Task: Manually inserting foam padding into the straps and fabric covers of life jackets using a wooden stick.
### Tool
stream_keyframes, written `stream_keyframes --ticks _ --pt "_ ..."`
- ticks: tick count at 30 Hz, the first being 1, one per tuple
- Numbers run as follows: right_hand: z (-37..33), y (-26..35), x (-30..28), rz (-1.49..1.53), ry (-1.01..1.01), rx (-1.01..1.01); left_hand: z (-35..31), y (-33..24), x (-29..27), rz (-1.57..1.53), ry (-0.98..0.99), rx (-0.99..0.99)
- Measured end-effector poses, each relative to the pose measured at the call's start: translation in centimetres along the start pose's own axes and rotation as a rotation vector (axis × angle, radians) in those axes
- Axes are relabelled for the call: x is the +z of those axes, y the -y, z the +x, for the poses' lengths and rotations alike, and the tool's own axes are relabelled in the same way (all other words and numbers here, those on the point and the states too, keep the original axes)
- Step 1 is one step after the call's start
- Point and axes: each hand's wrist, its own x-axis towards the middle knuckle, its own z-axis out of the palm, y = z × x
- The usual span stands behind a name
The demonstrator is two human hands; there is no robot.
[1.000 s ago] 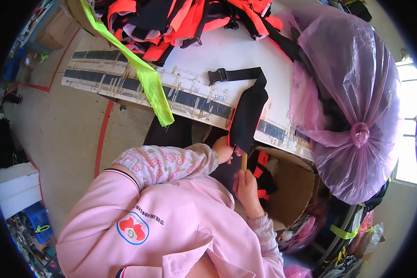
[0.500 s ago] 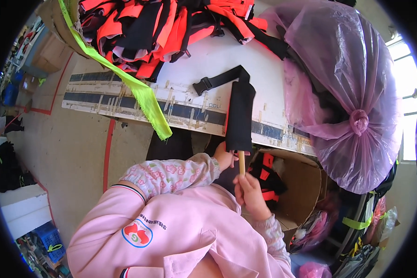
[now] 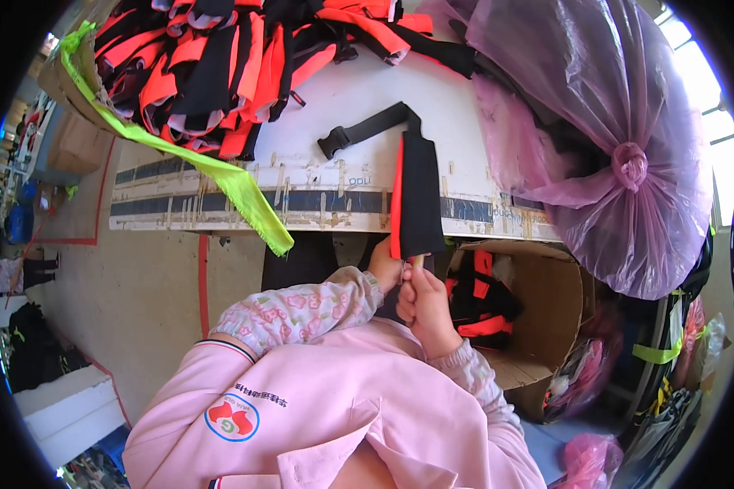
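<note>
A black fabric strap piece (image 3: 420, 196) with an orange edge hangs over the front edge of the table. From its far end a narrow black webbing runs to a black plastic buckle (image 3: 334, 142) lying on the tabletop. My left hand (image 3: 386, 262) is closed on the strap's near end, its fingers partly hidden. Close beside it, my right hand (image 3: 428, 303) is closed round a light wooden stick (image 3: 417, 262). Only a short bit of the stick shows between the hand and the strap's open end.
Orange and black straps (image 3: 220, 73) are piled at the table's far left. A yellow-green fabric strip (image 3: 245, 189) hangs over the edge. A knotted pink plastic bag (image 3: 579, 106) bulges at right. Beneath the table stands a cardboard box (image 3: 546, 306) with orange-black pieces inside.
My right hand has moved up toward the strap's end. Much less of the stick shows than before. The strap shows more of its orange edge, and the whole view has shifted slightly.
</note>
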Motion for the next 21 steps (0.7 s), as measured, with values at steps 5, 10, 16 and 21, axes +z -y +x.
stream_keyframes --ticks 5,10,16,21 --pt "1.5 -1.1 -0.4 -0.064 -0.024 -0.034 -0.2 -0.5 0.0 0.205 -0.010 0.061" --pt "1.0 -0.8 -2.3 -0.323 -0.002 -0.132 -0.4 -1.0 -0.1 0.042 0.016 -0.033" --pt "-1.8 0.5 -9.7 -1.130 -0.093 -0.643 2.0 -7.3 -2.5 0.038 -0.142 0.372" --pt "0.3 5.4 -14.0 -1.186 -0.484 -0.856 4.1 -12.5 -3.4 0.106 -0.075 0.337"
